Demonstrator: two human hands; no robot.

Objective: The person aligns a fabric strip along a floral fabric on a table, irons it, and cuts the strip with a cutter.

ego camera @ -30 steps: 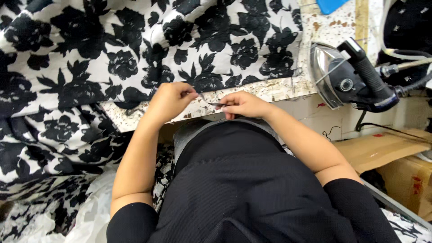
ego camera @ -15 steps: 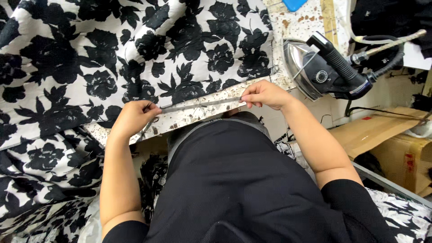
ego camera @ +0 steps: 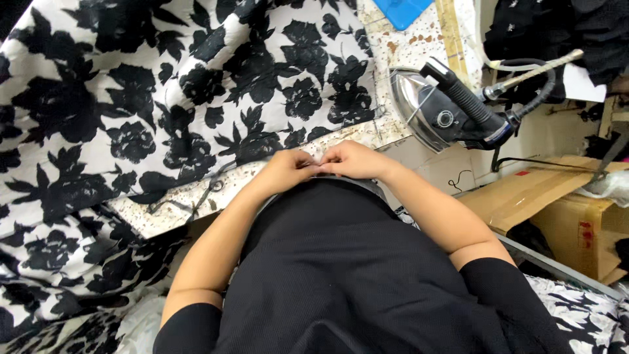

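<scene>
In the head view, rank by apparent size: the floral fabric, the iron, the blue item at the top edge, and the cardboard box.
1. Floral fabric, by far the largest.
2. Iron and cardboard box look alike; the box is cut off.
3. Blue item, mostly out of frame.

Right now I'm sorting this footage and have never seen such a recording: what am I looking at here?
The camera sits on a person's head, looking down past their black top. Their left hand and right hand meet at the table edge, fingertips pinching something too small to identify. A black-and-white floral fabric covers most of the table. A steam iron with its hose rests to the right, cardboard boxes beyond it.
</scene>
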